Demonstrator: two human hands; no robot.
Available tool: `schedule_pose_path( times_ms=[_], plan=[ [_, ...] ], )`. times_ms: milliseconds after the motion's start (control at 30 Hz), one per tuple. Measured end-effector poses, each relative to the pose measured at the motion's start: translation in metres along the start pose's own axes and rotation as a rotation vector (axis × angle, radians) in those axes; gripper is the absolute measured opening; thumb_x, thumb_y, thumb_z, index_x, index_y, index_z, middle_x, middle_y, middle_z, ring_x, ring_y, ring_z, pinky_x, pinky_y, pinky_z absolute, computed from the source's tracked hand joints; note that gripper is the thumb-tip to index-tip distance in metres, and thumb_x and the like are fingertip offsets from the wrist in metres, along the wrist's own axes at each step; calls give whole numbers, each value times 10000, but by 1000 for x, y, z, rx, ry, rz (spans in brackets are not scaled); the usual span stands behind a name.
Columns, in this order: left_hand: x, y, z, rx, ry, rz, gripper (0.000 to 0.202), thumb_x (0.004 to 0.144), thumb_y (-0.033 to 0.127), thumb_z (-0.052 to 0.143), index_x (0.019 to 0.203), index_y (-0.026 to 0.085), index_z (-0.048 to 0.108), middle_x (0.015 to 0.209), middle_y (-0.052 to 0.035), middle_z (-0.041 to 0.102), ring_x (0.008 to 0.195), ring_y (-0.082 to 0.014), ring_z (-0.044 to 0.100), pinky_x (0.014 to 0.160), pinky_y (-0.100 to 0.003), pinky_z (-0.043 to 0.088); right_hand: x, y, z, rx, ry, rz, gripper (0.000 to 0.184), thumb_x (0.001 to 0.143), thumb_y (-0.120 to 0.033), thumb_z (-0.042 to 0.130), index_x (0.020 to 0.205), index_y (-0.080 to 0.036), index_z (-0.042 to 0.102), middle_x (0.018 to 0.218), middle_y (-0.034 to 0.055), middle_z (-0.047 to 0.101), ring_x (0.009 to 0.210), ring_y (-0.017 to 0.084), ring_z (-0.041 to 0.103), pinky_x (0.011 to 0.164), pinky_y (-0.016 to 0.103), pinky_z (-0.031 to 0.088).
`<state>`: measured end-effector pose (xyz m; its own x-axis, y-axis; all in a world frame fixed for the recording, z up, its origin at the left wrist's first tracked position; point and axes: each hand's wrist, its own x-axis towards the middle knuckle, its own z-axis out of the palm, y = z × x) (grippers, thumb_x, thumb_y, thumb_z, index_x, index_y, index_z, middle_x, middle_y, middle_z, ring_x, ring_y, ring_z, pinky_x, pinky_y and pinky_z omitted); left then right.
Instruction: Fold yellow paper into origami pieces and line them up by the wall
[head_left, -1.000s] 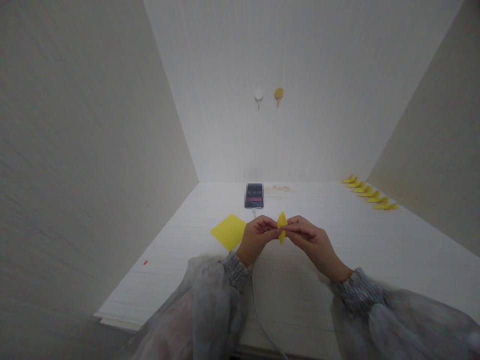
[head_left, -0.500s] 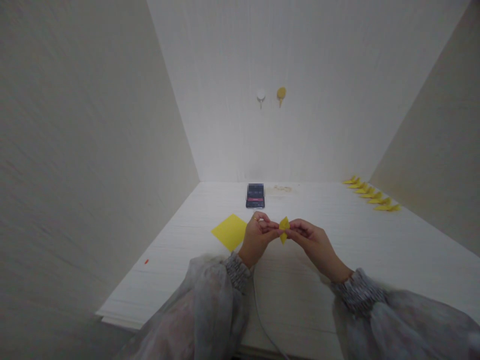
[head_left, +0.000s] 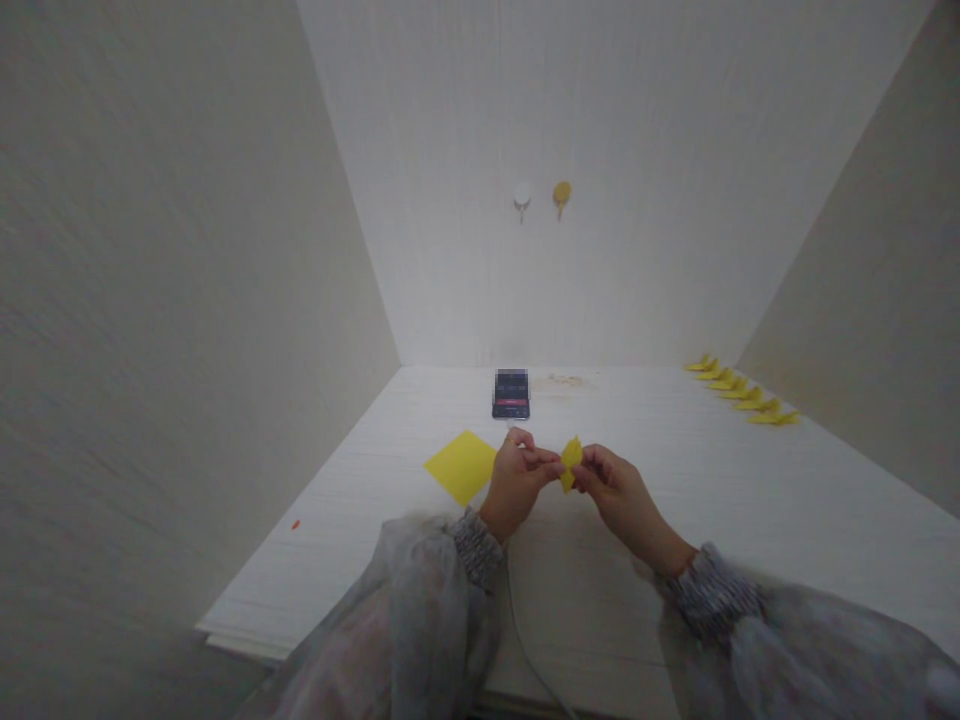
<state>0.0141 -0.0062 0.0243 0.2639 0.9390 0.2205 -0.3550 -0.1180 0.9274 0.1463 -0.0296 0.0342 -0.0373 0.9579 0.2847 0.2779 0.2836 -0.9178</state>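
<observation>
Between my two hands is a small folded yellow paper (head_left: 571,456), held upright above the table. My left hand (head_left: 519,480) pinches its left side between thumb and forefinger. On the other side, my right hand (head_left: 616,492) grips the paper with thumb and fingertips, partly covering its edge. A flat square sheet of yellow paper (head_left: 459,468) lies on the table just left of my left hand, its right corner hidden behind that hand.
A phone (head_left: 511,394) stands beyond my hands, with a cable (head_left: 517,620) running toward the near edge. Several folded yellow paper pieces (head_left: 739,388) line the far right of the white table (head_left: 360,540). A small orange bit (head_left: 295,524) lies left. Two hooks (head_left: 562,194) hang on the back wall.
The folded paper has tilted slightly to the right between my fingers. My right hand has shifted its grip a little; my left hand stays almost in place.
</observation>
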Motion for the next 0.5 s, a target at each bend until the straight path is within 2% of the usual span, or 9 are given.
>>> schedule_pose_path(
  times_ms=[200,367,500],
  plan=[
    [-1,-3,0,9,-40,-15,488,539,189,697,786,207,276,701,32,603,608,-116,596,582,-244,443,2,9,-1,54,41,19,153,693,-325,518,642,-185,485,531,-23,491,492,114,464,474,237,367],
    [-1,-2,-2,38,-8,-43,494,528,208,705,780,201,280,647,33,608,559,-105,583,553,-224,430,1,11,-2,76,17,42,176,691,-349,525,639,-182,508,528,-18,506,498,119,474,487,242,375],
    [0,0,-5,46,-18,-53,504,530,213,703,785,204,268,610,39,606,518,-95,562,532,-210,402,2,11,-3,78,-53,52,185,679,-351,528,618,-176,529,525,-12,526,503,122,481,507,249,384]
  ],
)
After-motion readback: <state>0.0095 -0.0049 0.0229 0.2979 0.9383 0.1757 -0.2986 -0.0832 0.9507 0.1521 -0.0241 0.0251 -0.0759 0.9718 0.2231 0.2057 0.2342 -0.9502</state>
